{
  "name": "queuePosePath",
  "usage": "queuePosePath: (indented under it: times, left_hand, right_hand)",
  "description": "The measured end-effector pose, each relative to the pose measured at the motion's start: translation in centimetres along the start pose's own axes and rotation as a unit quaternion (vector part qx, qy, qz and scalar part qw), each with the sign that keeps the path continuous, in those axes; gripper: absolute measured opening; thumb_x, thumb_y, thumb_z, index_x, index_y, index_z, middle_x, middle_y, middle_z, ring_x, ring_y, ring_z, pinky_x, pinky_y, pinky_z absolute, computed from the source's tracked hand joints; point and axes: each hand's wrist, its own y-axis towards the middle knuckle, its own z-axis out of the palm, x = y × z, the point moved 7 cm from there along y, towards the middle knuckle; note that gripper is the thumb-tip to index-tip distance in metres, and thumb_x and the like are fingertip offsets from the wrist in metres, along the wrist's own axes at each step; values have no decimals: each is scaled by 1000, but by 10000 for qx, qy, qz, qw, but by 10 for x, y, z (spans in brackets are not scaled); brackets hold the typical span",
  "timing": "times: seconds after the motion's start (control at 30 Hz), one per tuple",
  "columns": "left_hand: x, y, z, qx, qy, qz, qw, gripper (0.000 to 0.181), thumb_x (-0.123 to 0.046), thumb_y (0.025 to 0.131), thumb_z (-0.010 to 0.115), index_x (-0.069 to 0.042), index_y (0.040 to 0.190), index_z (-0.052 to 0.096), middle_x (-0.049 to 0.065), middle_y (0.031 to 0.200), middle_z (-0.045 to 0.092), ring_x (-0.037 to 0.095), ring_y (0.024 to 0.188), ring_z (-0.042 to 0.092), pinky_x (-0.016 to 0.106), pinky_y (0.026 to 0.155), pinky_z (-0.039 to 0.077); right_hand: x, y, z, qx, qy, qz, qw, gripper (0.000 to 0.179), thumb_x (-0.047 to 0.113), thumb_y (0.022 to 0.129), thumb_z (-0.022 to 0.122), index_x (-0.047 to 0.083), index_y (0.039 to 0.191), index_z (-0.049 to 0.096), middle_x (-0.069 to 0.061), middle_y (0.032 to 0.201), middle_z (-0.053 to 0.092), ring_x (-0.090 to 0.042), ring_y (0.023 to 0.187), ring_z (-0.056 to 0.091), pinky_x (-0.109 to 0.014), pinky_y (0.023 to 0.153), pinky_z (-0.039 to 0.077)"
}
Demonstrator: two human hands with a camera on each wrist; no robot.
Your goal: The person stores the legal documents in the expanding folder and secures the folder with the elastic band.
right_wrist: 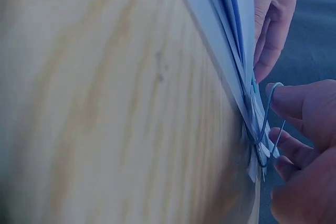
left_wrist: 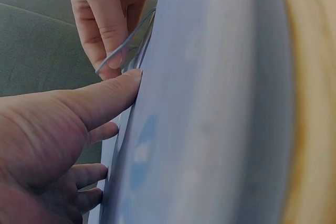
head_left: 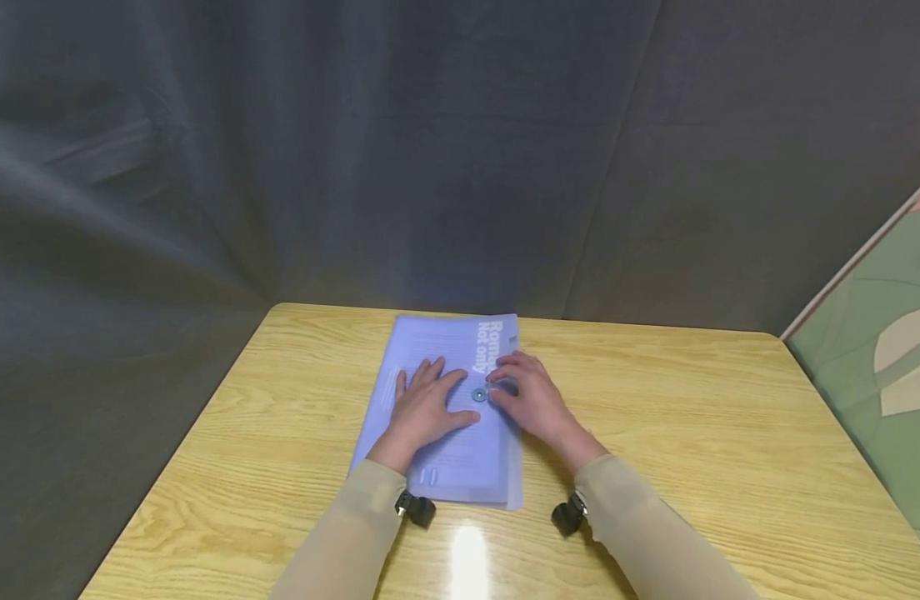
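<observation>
A translucent blue-violet document folder (head_left: 460,467) lies on the table, with printed sheets showing through and white lettering near its right edge. A round teal button (head_left: 479,394) sits on its flap. My left hand (head_left: 424,408) rests spread on the folder's face, its thumb just below the button. To the right of the button, my right hand (head_left: 531,398) holds a thin blue string (right_wrist: 268,103) with bent fingers. In the right wrist view the string loops from thumb to fingers at the folder's edge. The left wrist view shows the string (left_wrist: 127,39) stretched across the right fingers, near my left thumb.
The wooden table (head_left: 730,433) extends to both sides of the folder. Behind it hangs a dark grey curtain (head_left: 460,167). A green patterned panel (head_left: 880,350) stands along the right side. Each wrist wears a small black camera (head_left: 568,515).
</observation>
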Motion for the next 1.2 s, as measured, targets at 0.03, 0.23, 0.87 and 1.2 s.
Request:
queuePosePath:
  times: [0.03,0.23,0.87,1.2]
  left_hand:
    - [0,0,0,-2,7,3,10000,77,-54,91,87,-20,155,63,22,173,40,47,163,27,76,126,9]
    - [-3,1,-1,-13,30,43,10000,76,-54,90,88,-19,154,64,23,172,41,48,162,28,77,125,10]
    - [-2,1,1,122,13,-27,9999,77,-53,92,87,-20,158,61,22,174,37,47,164,24,75,126,7]
    - [-4,1,0,80,-14,8,10000,77,-50,91,88,-19,157,62,24,173,39,48,162,26,77,125,8]
  right_hand:
    - [1,1,1,23,-4,-27,10000,16,6,96,83,4,112,80,-20,145,65,-45,150,46,-60,126,32]
    - [6,4,6,79,-247,-334,9991,13,3,95,83,2,107,79,-19,135,71,-42,138,59,-62,129,23]
    - [13,19,8,885,-1090,-764,9871,16,17,93,90,16,103,77,-13,129,68,-40,128,60,-65,116,38]
    - [6,29,9,1450,-984,-444,9835,16,27,92,86,23,103,75,-10,134,64,-39,133,52,-62,123,29]
